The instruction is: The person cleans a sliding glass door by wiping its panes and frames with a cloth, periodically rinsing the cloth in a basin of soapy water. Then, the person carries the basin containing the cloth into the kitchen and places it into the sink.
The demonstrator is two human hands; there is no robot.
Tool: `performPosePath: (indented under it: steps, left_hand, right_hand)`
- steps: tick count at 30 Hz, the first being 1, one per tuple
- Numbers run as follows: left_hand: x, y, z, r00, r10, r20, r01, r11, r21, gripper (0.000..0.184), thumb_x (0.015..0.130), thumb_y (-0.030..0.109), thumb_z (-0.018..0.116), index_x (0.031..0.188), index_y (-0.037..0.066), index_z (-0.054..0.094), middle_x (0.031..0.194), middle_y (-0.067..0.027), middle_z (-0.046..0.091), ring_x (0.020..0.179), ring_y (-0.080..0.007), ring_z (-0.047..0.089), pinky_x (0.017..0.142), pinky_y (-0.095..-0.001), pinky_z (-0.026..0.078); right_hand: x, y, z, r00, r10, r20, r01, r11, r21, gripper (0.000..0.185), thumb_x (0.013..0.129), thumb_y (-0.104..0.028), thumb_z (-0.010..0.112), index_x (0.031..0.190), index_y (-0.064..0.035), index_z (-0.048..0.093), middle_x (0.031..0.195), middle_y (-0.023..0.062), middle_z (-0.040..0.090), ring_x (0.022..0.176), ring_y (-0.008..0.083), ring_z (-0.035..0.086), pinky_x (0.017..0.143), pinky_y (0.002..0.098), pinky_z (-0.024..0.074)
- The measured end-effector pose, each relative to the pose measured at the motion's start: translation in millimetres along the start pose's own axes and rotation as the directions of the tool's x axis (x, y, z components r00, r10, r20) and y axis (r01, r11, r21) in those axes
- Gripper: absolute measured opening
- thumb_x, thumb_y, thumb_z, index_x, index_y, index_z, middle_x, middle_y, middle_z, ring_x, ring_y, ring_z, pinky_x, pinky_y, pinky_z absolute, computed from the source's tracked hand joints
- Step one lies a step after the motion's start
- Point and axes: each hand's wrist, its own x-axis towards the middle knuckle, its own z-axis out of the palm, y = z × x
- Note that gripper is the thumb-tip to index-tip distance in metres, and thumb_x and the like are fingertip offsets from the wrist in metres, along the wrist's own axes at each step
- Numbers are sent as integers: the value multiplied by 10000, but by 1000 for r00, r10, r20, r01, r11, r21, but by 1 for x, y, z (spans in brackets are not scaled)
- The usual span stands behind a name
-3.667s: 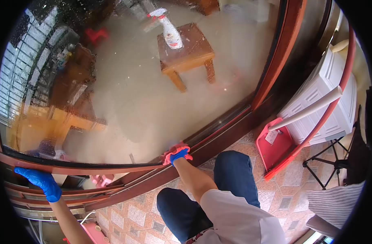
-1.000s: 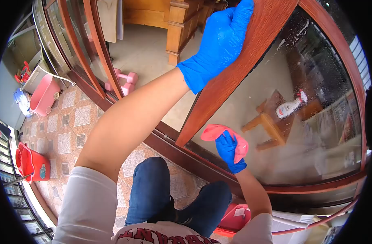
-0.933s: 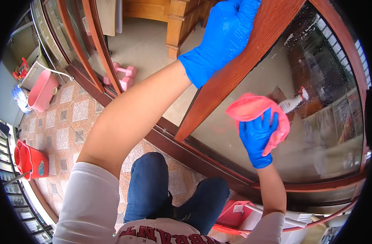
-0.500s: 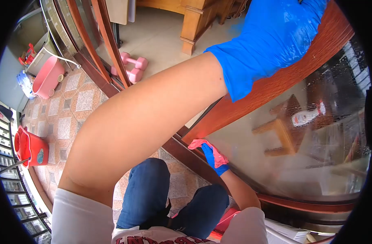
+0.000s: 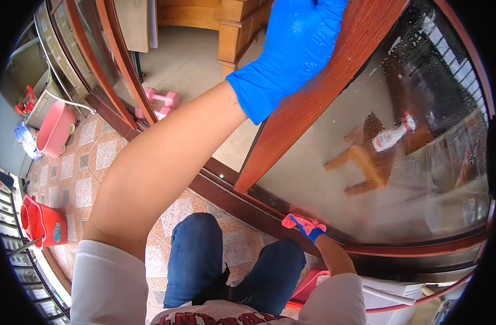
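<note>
My left hand, in a wet blue rubber glove, reaches up to the reddish wooden frame of a sliding glass door and rests against it. Its fingers are mostly cut off by the top edge of the view. Low down, my right hand, also in a blue glove, is closed on a pink cloth. That cloth lies against the lower edge of the glass pane. Drops and wet streaks show on the upper right of the pane. A white bottle with a red top shows through or in the glass.
Pink dumbbells lie by the doorway at left. A red bucket and a pink tub stand on the tiled floor. Beyond the door is a wooden desk. Another red container is beside my knee.
My right hand has moved the pink cloth right and slightly down along the bottom of the pane. The view has shifted, and my left hand stays at the door frame, now further left in view.
</note>
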Motion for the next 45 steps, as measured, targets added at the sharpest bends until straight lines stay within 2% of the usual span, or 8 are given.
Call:
performPosePath:
  steps: [2,4,8,10,14,29,37,45]
  left_hand:
    - [-2,-33,-8,890,450,74,-395,679,619,372,954,231,369,1228,-9,444,736,-86,535,648,-183,481,606,-391,398]
    - [-3,-4,8,964,-248,-94,236,965,-115,479,928,377,434,709,-46,483,611,33,439,600,-77,347,528,-296,337]
    - [-29,-53,-20,950,-249,-189,278,950,145,480,960,334,324,1252,-44,366,1248,-101,401,1118,-167,372,979,-292,276]
    - [-47,-74,-42,942,-294,-165,333,887,321,539,967,311,258,1372,-28,154,1443,-131,164,1327,-220,175,1096,-323,113]
    - [-42,-80,-33,867,-476,-149,482,722,496,524,961,300,280,1357,-30,187,1410,-140,217,1288,-226,228,1067,-325,163]
    - [-23,12,-73,438,-892,109,485,337,807,469,941,260,361,1301,-37,312,1284,-171,417,1139,-252,429,961,-336,350]
    - [-121,126,-28,-259,-963,73,395,-37,918,241,836,240,586,983,49,581,870,-85,619,726,-165,560,615,-298,455]
    - [-192,280,245,-224,-294,929,612,700,369,190,835,174,597,948,25,630,925,-124,648,862,-188,617,753,-295,483]
  right_hand:
    - [-68,7,-13,996,81,-23,-79,994,72,182,826,-199,474,909,-70,571,947,69,599,867,191,546,758,319,417]
    - [-133,12,-21,985,137,-104,-121,982,146,179,828,-196,466,887,-69,578,936,64,606,852,181,554,746,305,426]
    - [-203,21,10,895,116,-431,-9,970,241,184,830,-189,451,843,-68,590,913,54,620,823,161,569,720,278,444]
    - [-148,129,58,613,-369,-699,-75,853,-516,242,823,-110,432,1001,-80,593,958,78,617,813,184,578,721,292,456]
    - [-193,-70,59,256,186,-949,57,977,207,356,817,-90,477,1167,-83,534,1068,74,603,912,173,573,796,295,448]
    - [-537,-289,44,-722,629,-289,104,511,853,814,738,-289,685,1380,-139,207,957,169,544,765,334,587,653,418,480]
    - [-590,-228,22,-586,758,-288,189,473,860,435,706,-328,680,1025,-92,501,989,182,550,817,357,581,689,434,451]
    - [-613,-253,88,-662,740,-119,321,423,847,303,792,-325,561,985,-94,597,845,170,619,793,356,595,681,415,456]
